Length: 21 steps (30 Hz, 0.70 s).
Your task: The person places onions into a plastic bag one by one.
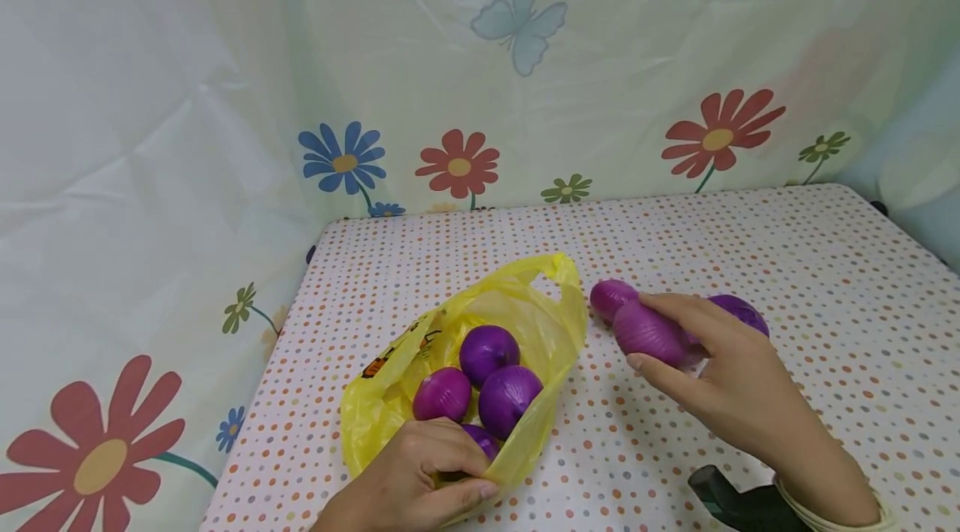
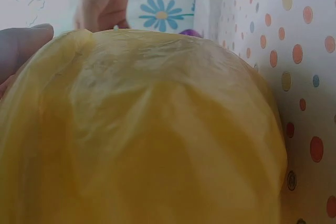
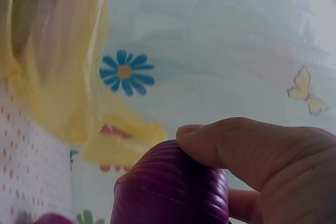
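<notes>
In the head view a yellow plastic bag [image 1: 558,298] lies with its mouth spread wide, and several purple onions [image 1: 489,355] sit inside it. My left hand [image 1: 420,474] pinches the bag's near rim; part of one onion shows just beyond its fingers. To the right of the bag, my right hand [image 1: 727,373] grips an onion [image 1: 651,333] between thumb and fingers. The right wrist view shows that ridged onion [image 3: 170,187] under the thumb. Another onion [image 1: 611,298] is just behind the held one, and a darker onion [image 1: 741,313] is partly hidden behind the right hand.
A dotted cloth [image 1: 645,240] covers the table. Behind it hangs a pale curtain [image 1: 600,98] printed with flowers and a butterfly. A dark strapped device [image 1: 735,503] is at the right wrist.
</notes>
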### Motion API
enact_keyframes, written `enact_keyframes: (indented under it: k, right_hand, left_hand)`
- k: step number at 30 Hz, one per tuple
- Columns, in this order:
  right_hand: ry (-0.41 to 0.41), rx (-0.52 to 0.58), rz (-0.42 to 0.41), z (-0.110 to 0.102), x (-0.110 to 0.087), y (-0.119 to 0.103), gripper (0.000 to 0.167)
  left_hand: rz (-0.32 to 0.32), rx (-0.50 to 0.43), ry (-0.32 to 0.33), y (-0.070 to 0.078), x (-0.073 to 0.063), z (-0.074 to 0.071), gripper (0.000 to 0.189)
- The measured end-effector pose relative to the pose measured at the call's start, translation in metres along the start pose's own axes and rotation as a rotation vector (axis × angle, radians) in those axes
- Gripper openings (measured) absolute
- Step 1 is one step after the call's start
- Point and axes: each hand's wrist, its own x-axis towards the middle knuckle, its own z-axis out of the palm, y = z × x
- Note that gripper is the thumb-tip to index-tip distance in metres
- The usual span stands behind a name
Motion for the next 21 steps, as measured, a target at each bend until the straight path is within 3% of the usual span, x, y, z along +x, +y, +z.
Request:
enact_keyframes:
  k: [10, 21]
  right_hand:
    - [-0.100, 0.099, -0.090, 0.015, 0.019, -0.036, 0.061]
    - [-0.170, 0.140, -0.176, 0.036, 0.029, -0.050, 0.055]
  left_hand:
    - [0.004, -0.010, -0.004, 0.000, 0.000, 0.000, 0.005]
    - [0.004, -0.005, -0.003, 0.001, 0.001, 0.000, 0.006]
